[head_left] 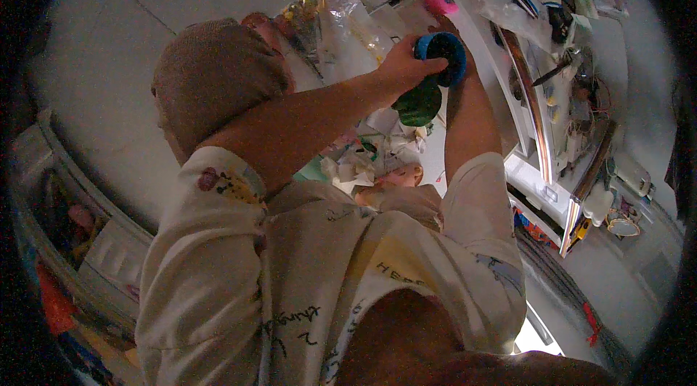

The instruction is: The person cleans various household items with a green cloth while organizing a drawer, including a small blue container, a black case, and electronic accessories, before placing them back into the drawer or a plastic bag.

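My left hand [404, 65] is closed around a blue round open-mouthed container [441, 36], its thumb over the near rim. The container is tilted and its inside looks dark. A dark green rounded piece [419, 105] shows just below it; I cannot tell whether the two are joined. My right arm reaches up on the far side of the container. Only a dim part of my right hand [441, 25] shows there, and its fingers are mostly hidden. Close beyond that hand is a bright pink round thing [438, 0].
Crumpled papers and wrappers [356, 168] lie below my arms. A clear plastic bag [345, 5] is at the top. Cluttered shelves [573, 88] fill the right side, above a grey cable bundle [566, 281] with a red tie. A bin-like holder [109, 248] stands at the left.
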The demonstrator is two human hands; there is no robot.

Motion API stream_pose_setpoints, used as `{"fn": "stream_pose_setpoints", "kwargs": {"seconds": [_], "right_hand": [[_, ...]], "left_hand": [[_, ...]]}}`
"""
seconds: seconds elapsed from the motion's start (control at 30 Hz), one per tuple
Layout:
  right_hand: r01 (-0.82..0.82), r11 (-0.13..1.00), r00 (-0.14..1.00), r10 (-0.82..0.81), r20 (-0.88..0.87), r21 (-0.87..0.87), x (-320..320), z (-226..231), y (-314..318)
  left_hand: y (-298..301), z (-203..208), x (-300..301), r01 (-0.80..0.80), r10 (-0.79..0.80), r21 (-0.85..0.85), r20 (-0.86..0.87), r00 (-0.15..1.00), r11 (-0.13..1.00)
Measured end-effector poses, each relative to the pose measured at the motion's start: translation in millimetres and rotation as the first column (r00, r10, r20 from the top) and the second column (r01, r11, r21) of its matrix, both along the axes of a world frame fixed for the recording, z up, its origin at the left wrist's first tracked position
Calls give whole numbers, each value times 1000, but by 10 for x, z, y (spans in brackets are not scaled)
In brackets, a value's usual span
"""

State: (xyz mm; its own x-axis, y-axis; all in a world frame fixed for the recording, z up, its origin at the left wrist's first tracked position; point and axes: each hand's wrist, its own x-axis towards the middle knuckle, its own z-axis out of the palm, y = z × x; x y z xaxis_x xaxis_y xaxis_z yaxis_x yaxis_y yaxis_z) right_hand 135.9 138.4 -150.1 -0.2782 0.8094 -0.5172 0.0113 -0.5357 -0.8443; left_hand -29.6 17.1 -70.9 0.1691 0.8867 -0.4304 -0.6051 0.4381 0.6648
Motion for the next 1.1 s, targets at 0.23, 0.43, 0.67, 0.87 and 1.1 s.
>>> {"fn": "stream_pose_setpoints", "kwargs": {"seconds": [0.23, 0.43, 0.67, 0.87, 1.1], "right_hand": [[1, 999, 999, -2, 32, 46, -3, 155, -101], [-96, 995, 987, 97, -126, 19, 186, 482, -596], [-7, 997, 980, 21, -197, 70, 313, 557, -767], [183, 976, 955, -206, -214, -121, 477, 339, -685], [188, 967, 945, -226, -236, -175, 501, 143, -498]], "left_hand": [[54, 15, -71, -3, 5, 25, -72, 997, 1000], [65, -27, -88, 8, 0, 68, -126, 992, 998], [87, -40, 4, 91, -82, 113, -85, 993, 989], [147, -102, 138, 162, -121, 239, -175, 977, 957], [227, -438, 295, 152, -66, 160, -448, 891, 975]]}}
